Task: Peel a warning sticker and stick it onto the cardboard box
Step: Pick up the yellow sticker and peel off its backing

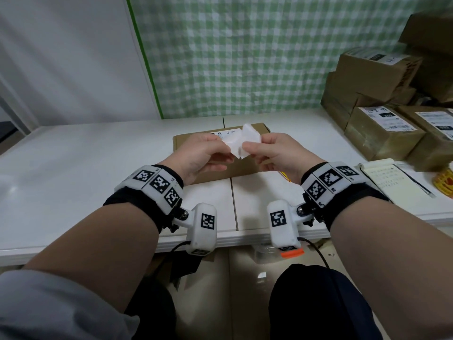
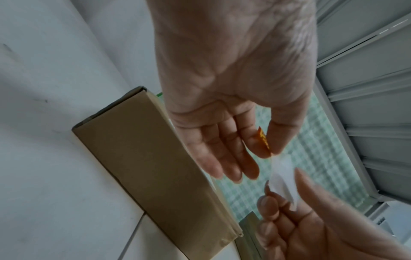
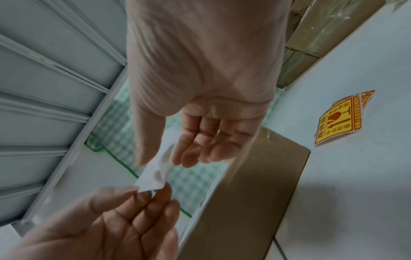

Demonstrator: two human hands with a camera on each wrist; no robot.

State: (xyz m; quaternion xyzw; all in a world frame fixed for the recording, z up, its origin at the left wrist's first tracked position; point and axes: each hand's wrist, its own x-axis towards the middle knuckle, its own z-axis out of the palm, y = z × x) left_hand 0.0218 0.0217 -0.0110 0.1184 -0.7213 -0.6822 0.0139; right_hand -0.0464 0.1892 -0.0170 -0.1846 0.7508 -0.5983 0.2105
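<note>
Above a flat cardboard box (image 1: 181,144) (image 2: 144,158) (image 3: 255,202) both hands hold a sticker sheet whose white back (image 1: 242,141) faces me. My left hand (image 1: 226,149) (image 2: 269,153) pinches the warning sticker (image 2: 263,140) between thumb and forefinger; only its orange-yellow edge shows. My right hand (image 1: 247,147) (image 3: 159,161) pinches the white backing paper (image 2: 284,177) (image 3: 155,170) between thumb and fingers. The two layers spread apart between the hands. The box lies on the white table (image 1: 98,168), directly beneath the hands.
A loose stack of yellow warning stickers (image 3: 340,121) lies on the table right of the box. Further right are an open notebook (image 1: 389,177), a yellow sticker roll (image 1: 445,182) and stacked taped cartons (image 1: 382,128). A green checked cloth (image 1: 245,57) hangs behind.
</note>
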